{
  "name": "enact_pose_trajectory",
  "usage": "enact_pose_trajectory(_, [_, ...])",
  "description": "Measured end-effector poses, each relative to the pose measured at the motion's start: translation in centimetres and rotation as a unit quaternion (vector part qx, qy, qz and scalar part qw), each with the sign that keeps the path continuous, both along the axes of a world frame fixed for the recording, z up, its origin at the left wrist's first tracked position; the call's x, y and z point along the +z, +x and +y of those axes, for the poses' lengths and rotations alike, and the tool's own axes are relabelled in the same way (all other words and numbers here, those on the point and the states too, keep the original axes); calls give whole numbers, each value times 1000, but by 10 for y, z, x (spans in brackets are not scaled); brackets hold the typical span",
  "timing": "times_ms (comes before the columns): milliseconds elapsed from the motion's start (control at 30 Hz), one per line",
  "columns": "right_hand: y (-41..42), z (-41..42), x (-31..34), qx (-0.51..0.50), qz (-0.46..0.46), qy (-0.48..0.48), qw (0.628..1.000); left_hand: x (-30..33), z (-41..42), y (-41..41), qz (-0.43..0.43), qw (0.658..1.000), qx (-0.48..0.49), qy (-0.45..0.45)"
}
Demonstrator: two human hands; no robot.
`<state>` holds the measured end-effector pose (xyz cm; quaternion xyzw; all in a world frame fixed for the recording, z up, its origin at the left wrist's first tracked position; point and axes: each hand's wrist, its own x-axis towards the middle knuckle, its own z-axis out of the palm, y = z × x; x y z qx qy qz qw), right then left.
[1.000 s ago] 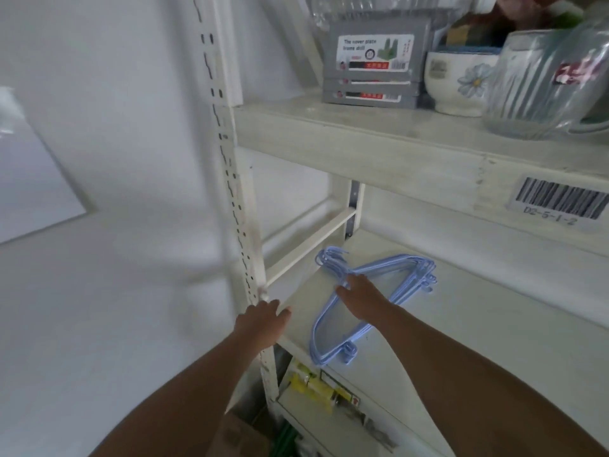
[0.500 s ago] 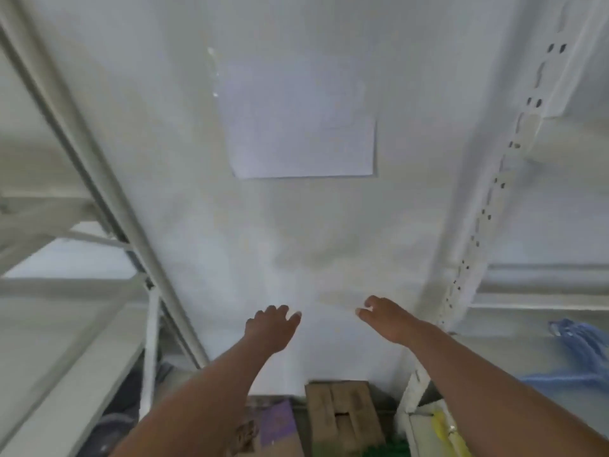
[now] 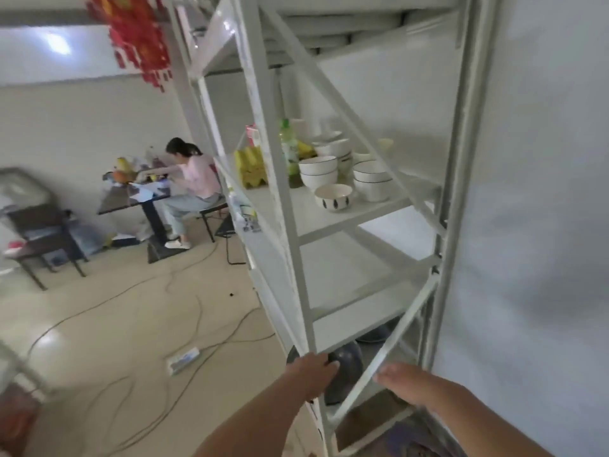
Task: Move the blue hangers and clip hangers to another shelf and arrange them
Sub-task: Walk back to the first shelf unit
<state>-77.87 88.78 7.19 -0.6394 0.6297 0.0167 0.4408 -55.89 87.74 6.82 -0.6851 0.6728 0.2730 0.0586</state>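
No blue hangers or clip hangers show in the head view now. A white metal shelving unit point(image 3: 296, 245) stands in front of me against the wall. My left hand point(image 3: 313, 374) is held out low beside the unit's front post, holding nothing, fingers loosely curled. My right hand point(image 3: 405, 384) reaches toward a diagonal brace at the unit's side, fingers extended and holding nothing.
White bowls point(image 3: 333, 183), a green bottle point(image 3: 289, 150) and yellow packs point(image 3: 252, 166) sit on a middle shelf. Dark round objects point(image 3: 346, 371) lie under the lowest shelf. Cables and a power strip point(image 3: 184, 359) cross the floor. A person point(image 3: 194, 189) sits at a table point(image 3: 131, 197) on the left.
My view has swung left from the shelf with the blue hangers, past the wall, to another shelving unit. My right hand let go of the hangers; both hands hold nothing.
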Motion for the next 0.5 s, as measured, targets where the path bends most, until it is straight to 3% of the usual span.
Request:
enact_pose_trajectory(67, [58,-9,-2,64,12,16,998,4,9,50,-10,998,55,-1])
enact_pose_trajectory(167, [137,-22,-10,129,35,-35,990,9,20,124,-7,994,110,10])
enact_pose_trajectory(333, [228,-62,-11,172,4,-34,984,0,26,238,-15,974,226,22])
enact_pose_trajectory(500, [296,-109,-7,193,23,-85,977,-2,7,317,6,960,278,20])
